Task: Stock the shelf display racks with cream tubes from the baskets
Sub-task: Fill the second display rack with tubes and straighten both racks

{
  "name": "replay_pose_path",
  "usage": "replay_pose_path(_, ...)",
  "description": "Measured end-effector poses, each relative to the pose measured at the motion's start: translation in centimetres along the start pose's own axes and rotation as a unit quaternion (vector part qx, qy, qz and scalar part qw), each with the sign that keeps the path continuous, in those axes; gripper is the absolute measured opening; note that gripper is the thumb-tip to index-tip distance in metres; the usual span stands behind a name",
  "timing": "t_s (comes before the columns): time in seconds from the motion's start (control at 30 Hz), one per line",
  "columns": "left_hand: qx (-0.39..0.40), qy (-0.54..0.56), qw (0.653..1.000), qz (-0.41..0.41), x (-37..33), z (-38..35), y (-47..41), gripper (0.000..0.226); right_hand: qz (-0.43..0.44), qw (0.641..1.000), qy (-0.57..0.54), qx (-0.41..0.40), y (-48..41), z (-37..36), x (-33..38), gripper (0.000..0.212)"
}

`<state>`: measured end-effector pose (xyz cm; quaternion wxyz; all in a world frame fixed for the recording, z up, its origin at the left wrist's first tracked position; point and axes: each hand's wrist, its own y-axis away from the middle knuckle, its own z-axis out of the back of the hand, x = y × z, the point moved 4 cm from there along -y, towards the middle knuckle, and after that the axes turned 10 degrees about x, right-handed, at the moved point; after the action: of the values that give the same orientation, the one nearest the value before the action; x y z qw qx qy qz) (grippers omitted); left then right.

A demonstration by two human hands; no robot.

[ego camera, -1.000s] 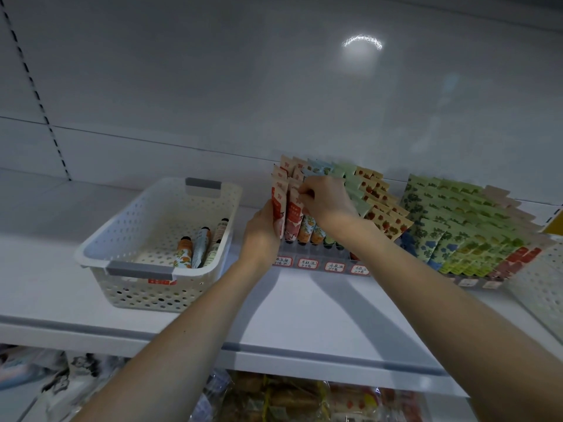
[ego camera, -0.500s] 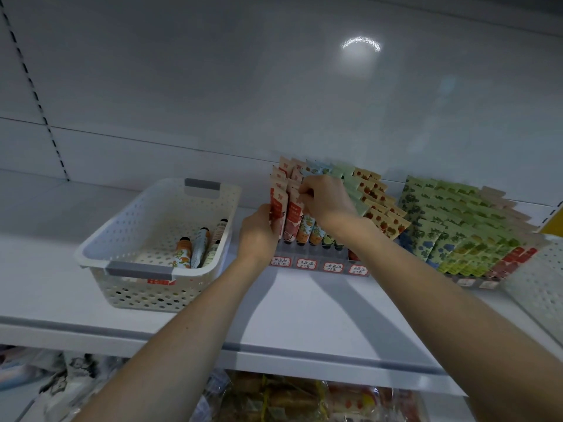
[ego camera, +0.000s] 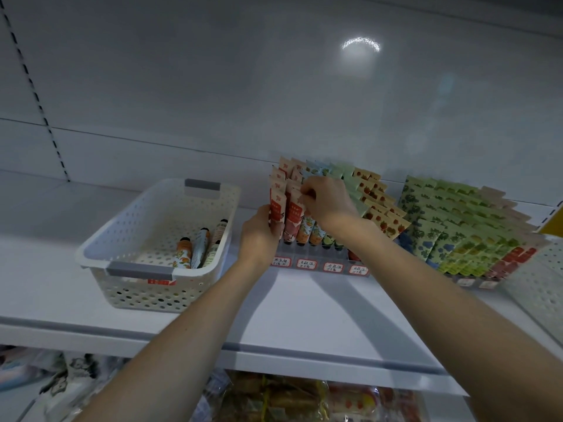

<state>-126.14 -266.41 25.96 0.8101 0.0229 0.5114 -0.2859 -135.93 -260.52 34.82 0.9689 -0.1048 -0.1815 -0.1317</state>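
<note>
Cream tubes [ego camera: 350, 190], slim printed plastic tubes with flat crimped tops, stand cap-down in stepped rows in a clear plastic display rack [ego camera: 307, 252] with red-bordered price labels, at the back of a white metal shelf [ego camera: 304, 315]. The step in hand appears to be seating and straightening tubes in the rack's left-hand columns. The left hand [ego camera: 259, 236] grips the front red-and-white tube [ego camera: 276, 208] of the outermost column, fingers curled round its lower body. The right hand [ego camera: 327, 202] appears to pinch the crimped top of a red tube [ego camera: 294, 208] in the adjoining column, fingertips closed together on it. The next move probably calls for pressing each tube down into its slot, letting go without tipping the neighbours, then reaching left for more stock. A white perforated plastic basket [ego camera: 100, 248] with grey handles, left of the rack and apart from it, holds about four loose tubes [ego camera: 199, 248] (one printed orange) lying near its right wall. A second rack [ego camera: 466, 281] to the right is packed with green-patterned tubes [ego camera: 457, 226]. The corner of another perforated basket [ego camera: 542, 287] shows at the right edge, contents out of view.
</note>
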Motion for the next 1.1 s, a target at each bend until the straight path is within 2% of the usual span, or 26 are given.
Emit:
replay_pose_path(0.2,-0.004,-0.033,0.999,0.017,0.5,0.0,-0.6,0.035,0.001,1.000,0.018,-0.002,-0.2,-0.1,-0.1,0.019)
replay_pose_path(0.5,-0.008,-0.002,1.000,0.019,0.4,-0.1,-0.3,0.029,0.005,1.000,0.006,-0.011,-0.3,-0.2,-0.4,0.020)
replay_pose_path(0.87,-0.010,0.025,1.000,0.007,0.5,0.1,0.4,0.037,0.021,0.999,-0.015,-0.023,0.3,0.0,-0.3,0.017)
replay_pose_path(1.1,-0.044,-0.076,0.996,-0.011,-0.8,0.3,2.3,0.037,0.065,0.994,0.025,-0.086,1.3,1.1,-0.1,0.024)
